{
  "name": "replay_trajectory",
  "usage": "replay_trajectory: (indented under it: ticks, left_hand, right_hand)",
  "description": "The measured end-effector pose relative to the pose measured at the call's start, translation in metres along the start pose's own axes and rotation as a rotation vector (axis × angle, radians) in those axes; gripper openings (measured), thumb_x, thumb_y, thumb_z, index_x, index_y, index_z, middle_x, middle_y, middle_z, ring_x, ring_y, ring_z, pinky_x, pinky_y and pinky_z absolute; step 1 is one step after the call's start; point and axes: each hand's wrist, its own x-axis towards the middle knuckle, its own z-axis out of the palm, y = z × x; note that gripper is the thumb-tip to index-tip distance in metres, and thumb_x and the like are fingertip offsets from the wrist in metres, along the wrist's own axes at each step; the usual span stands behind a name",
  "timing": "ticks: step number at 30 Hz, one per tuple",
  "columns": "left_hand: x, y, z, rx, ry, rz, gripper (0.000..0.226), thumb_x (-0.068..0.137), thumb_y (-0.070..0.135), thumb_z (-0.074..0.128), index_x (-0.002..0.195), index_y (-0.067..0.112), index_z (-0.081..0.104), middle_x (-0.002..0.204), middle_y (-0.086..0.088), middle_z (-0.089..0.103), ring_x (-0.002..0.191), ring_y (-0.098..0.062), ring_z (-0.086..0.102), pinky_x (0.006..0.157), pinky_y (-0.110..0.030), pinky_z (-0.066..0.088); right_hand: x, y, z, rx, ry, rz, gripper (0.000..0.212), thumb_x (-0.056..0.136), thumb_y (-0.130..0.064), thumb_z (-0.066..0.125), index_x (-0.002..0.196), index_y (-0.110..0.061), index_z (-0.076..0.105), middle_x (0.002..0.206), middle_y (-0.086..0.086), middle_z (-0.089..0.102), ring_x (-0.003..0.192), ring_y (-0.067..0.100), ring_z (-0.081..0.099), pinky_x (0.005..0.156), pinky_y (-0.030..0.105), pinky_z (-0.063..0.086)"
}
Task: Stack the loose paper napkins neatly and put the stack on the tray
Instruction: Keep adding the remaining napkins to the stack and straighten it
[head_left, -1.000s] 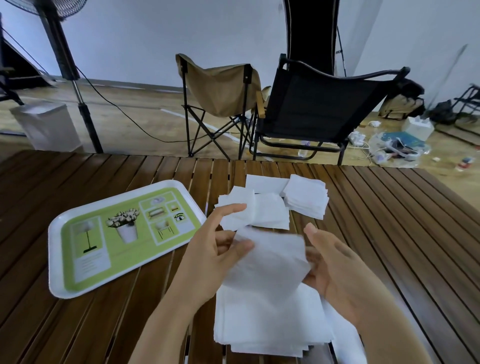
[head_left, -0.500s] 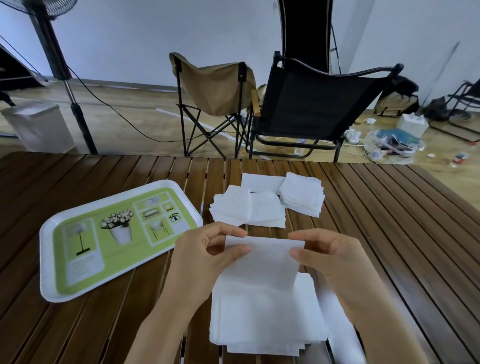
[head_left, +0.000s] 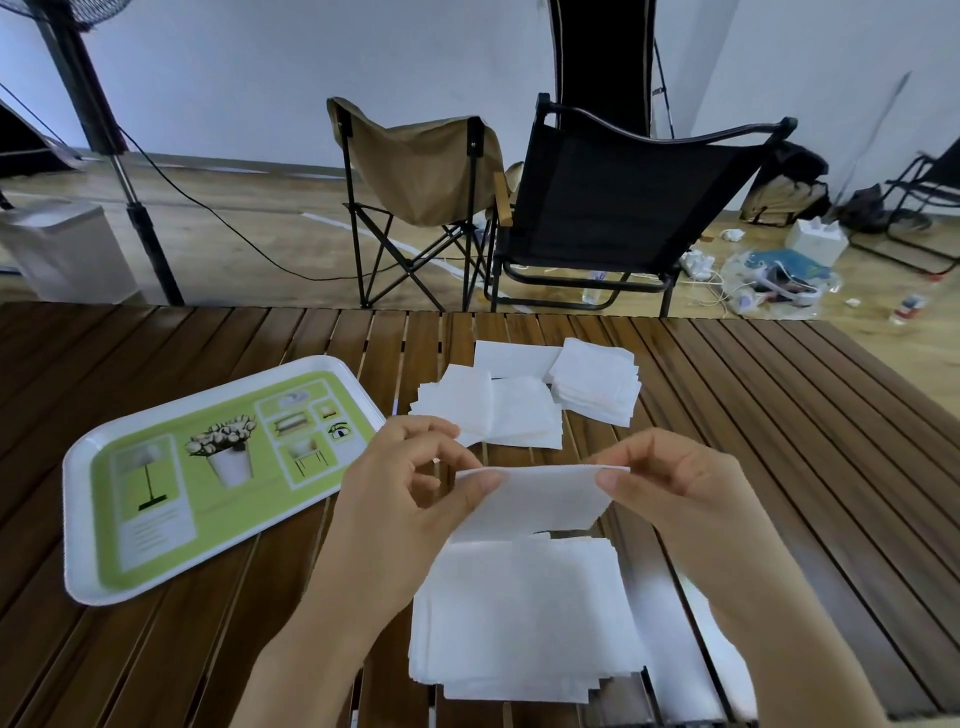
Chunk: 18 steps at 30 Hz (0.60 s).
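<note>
Head view: at centre frame the left hand (head_left: 410, 499) and right hand (head_left: 670, 493) each pinch, between thumb and curled fingers, a top corner of one napkin (head_left: 540, 506). It hangs over the napkin stack (head_left: 524, 618) at lower centre. Half a second ago the sheet drooped looser; now its upper edge is pulled straight. Loose napkins (head_left: 524, 410) lie beyond on the slatted table (head_left: 805, 426), unchanged. The green tray (head_left: 78, 519) sits at left, bare of napkins as before.
</note>
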Motion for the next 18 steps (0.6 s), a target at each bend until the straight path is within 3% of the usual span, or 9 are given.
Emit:
replay_trajectory:
  ticks: [3, 9, 11, 13, 18]
  left_hand:
    - [-0.001, 0.002, 0.000, -0.074, -0.052, -0.071, 0.014, 0.078, 0.040, 0.068, 0.078, 0.025, 0.066, 0.077, 0.012, 0.072, 0.071, -0.004, 0.068, 0.055, -0.010, 0.051]
    - [-0.007, -0.023, 0.011, 0.084, -0.267, -0.311, 0.012, 0.085, 0.033, 0.068, 0.086, 0.022, 0.064, 0.069, 0.005, 0.072, 0.053, -0.002, 0.064, 0.048, -0.007, 0.043]
    - [-0.008, -0.036, 0.017, 0.173, -0.365, -0.391, 0.015, 0.084, 0.033, 0.069, 0.092, 0.022, 0.063, 0.074, 0.006, 0.070, 0.059, -0.004, 0.066, 0.056, -0.013, 0.051]
    - [-0.008, -0.044, 0.021, 0.222, -0.424, -0.441, 0.021, 0.083, 0.033, 0.071, 0.097, 0.022, 0.061, 0.077, 0.005, 0.067, 0.068, -0.007, 0.066, 0.065, -0.020, 0.055]
    - [-0.006, -0.045, 0.024, 0.299, -0.414, -0.485, 0.022, 0.080, 0.033, 0.073, 0.094, 0.023, 0.060, 0.078, 0.006, 0.066, 0.070, -0.006, 0.063, 0.059, -0.015, 0.043]
  right_hand:
    - [0.000, 0.007, -0.001, 0.033, -0.026, 0.056, 0.012, 0.085, -0.003, 0.064, 0.074, -0.008, 0.066, 0.065, 0.007, 0.062, 0.062, 0.017, 0.050, 0.059, 0.025, 0.040]
    - [0.010, 0.039, 0.011, -0.225, -0.138, 0.299, 0.008, 0.085, -0.007, 0.067, 0.077, -0.009, 0.067, 0.066, 0.004, 0.067, 0.058, 0.013, 0.059, 0.055, 0.022, 0.049]
    - [0.014, 0.052, 0.017, -0.349, -0.165, 0.348, 0.009, 0.084, -0.010, 0.069, 0.076, -0.012, 0.066, 0.070, 0.008, 0.068, 0.062, 0.019, 0.061, 0.060, 0.029, 0.055]
    - [0.017, 0.061, 0.023, -0.393, -0.175, 0.374, 0.011, 0.082, -0.011, 0.070, 0.074, -0.014, 0.064, 0.070, 0.006, 0.065, 0.062, 0.019, 0.059, 0.058, 0.027, 0.051]
    - [0.021, 0.068, 0.030, -0.460, -0.147, 0.368, 0.012, 0.079, -0.012, 0.073, 0.080, -0.015, 0.062, 0.079, 0.004, 0.064, 0.067, 0.017, 0.058, 0.053, 0.021, 0.044]
